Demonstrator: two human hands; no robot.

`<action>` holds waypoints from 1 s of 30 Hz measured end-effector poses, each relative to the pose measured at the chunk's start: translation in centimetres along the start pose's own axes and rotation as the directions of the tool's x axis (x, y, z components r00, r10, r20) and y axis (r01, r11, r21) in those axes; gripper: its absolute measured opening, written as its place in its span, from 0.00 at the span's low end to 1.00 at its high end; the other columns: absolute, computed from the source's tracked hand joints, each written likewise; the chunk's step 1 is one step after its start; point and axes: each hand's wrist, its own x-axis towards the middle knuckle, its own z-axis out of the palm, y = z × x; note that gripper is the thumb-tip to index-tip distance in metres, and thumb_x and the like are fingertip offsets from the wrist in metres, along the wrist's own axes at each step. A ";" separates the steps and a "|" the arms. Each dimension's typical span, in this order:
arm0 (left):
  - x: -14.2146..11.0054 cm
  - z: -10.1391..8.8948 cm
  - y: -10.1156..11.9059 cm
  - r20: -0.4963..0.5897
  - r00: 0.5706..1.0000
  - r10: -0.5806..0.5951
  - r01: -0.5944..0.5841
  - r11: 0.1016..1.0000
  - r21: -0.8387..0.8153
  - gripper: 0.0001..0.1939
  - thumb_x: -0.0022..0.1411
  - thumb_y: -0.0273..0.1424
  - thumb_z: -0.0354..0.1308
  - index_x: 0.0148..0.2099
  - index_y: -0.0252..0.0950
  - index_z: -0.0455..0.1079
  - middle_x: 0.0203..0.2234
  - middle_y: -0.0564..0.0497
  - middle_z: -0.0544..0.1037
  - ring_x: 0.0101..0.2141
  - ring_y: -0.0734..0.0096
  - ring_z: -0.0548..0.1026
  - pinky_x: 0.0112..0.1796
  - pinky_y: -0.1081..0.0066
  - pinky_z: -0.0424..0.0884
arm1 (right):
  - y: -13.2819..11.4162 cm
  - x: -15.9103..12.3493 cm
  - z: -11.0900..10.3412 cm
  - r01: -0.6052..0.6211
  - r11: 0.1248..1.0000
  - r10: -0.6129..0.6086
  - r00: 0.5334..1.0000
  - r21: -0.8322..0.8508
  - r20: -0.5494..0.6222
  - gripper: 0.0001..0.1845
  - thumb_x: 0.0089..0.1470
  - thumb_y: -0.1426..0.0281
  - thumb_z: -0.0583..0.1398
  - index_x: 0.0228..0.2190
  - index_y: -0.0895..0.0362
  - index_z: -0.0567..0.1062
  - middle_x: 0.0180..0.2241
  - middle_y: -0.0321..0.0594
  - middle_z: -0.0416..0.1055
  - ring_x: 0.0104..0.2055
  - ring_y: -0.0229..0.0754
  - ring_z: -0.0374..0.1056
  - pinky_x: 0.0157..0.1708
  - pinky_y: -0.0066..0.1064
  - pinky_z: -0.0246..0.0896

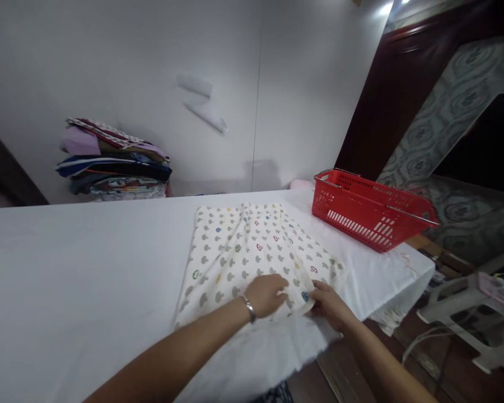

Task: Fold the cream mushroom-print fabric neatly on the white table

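The person's right hand (328, 303) pinches the near right edge of the mushroom-print cloth (239, 246), which lies spread on the white worktop (88, 285) left of a red basket (361, 210). The left hand (266, 295) is half curled over the cloth; whether it grips any fabric cannot be told.

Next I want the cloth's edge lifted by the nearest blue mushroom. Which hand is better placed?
Probably the right hand: its fingertips appear to pinch the mushroom-print cloth right beside that blue mushroom. The left hand sits farther left, over the cloth.
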 end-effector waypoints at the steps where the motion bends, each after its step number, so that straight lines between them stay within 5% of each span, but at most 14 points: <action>1: -0.5 -0.9 -1.2 -0.024 0.998 -0.051 0.051 0.999 0.009 0.14 0.56 0.34 0.49 0.43 0.41 0.70 0.39 0.51 0.75 0.39 0.67 0.72 0.40 0.68 0.65 | 0.0 -0.1 0.0 -0.010 1.000 0.010 1.000 -0.004 -0.005 0.18 0.39 0.71 0.58 0.37 0.55 0.69 0.27 0.36 0.72 0.25 0.39 0.68 0.24 0.31 0.66; 8: -7.5 -7.0 -9.7 -0.204 0.902 -0.380 0.391 0.920 0.013 0.21 0.58 0.42 0.44 0.47 0.40 0.68 0.40 0.50 0.75 0.35 0.67 0.73 0.36 0.69 0.66 | -0.5 0.1 0.4 -0.014 0.983 0.014 1.000 -0.181 -0.003 0.13 0.38 0.70 0.59 0.31 0.56 0.70 0.22 0.35 0.70 0.21 0.38 0.65 0.19 0.28 0.64; 14: -11.1 -9.2 -11.9 -0.251 0.803 -0.541 0.552 0.833 -0.033 0.24 0.55 0.47 0.45 0.46 0.38 0.68 0.37 0.49 0.75 0.31 0.68 0.73 0.32 0.71 0.67 | -5.6 2.6 -0.4 0.061 0.977 -0.038 0.993 -0.204 0.114 0.13 0.35 0.72 0.60 0.30 0.59 0.72 0.23 0.38 0.72 0.23 0.38 0.67 0.23 0.28 0.64; 19: -10.8 -8.2 -9.9 -0.232 0.862 -0.451 0.440 0.892 -0.102 0.22 0.55 0.47 0.46 0.45 0.41 0.68 0.39 0.51 0.74 0.32 0.69 0.73 0.33 0.73 0.69 | -11.7 4.0 -5.4 0.354 0.935 -0.354 0.935 -0.013 0.007 0.13 0.38 0.73 0.61 0.31 0.60 0.71 0.27 0.39 0.72 0.27 0.37 0.67 0.29 0.28 0.65; 25: -10.4 -4.3 -8.1 -0.158 0.944 -0.289 0.283 0.957 -0.060 0.18 0.56 0.45 0.47 0.43 0.44 0.71 0.42 0.55 0.74 0.37 0.68 0.73 0.36 0.73 0.70 | -7.7 4.4 -10.7 0.000 0.974 -0.073 0.948 -0.228 -0.309 0.11 0.36 0.74 0.65 0.27 0.62 0.71 0.20 0.38 0.70 0.23 0.40 0.67 0.24 0.31 0.66; 30: -10.9 -1.8 -6.5 -0.211 0.974 -0.083 0.095 0.994 0.045 0.15 0.57 0.42 0.48 0.40 0.43 0.72 0.38 0.52 0.75 0.37 0.66 0.72 0.39 0.69 0.69 | -5.7 4.7 -11.4 -0.049 0.948 -0.088 0.909 -0.313 -0.407 0.12 0.33 0.74 0.67 0.25 0.61 0.71 0.15 0.35 0.66 0.20 0.39 0.65 0.20 0.30 0.65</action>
